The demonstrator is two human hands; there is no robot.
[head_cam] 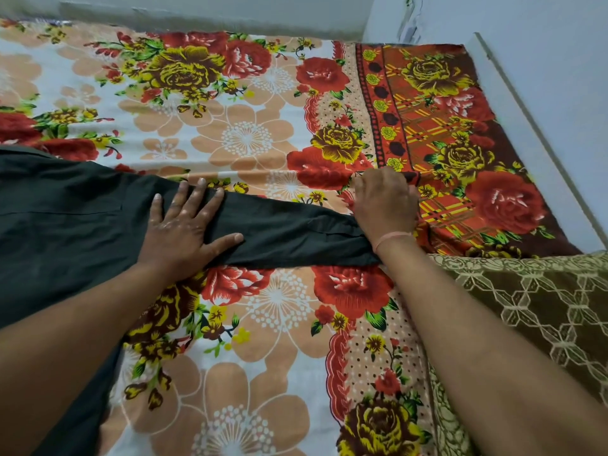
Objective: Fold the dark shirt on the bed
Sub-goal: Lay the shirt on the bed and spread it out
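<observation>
Dark shirt spread on left of bed, over floral sheet, one sleeve stretched out to the right. Left hand flat, fingers splayed, pressing sleeve near shoulder, gripping nothing. Right hand curled over cuff end, knuckles up; pinching cloth or just pressing, cannot tell. Olive patterned blanket at right edge.

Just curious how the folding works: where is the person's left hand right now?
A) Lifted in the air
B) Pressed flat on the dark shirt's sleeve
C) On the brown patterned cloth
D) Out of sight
B: the left hand lies flat, fingers spread, on the dark shirt where its sleeve begins.
</observation>
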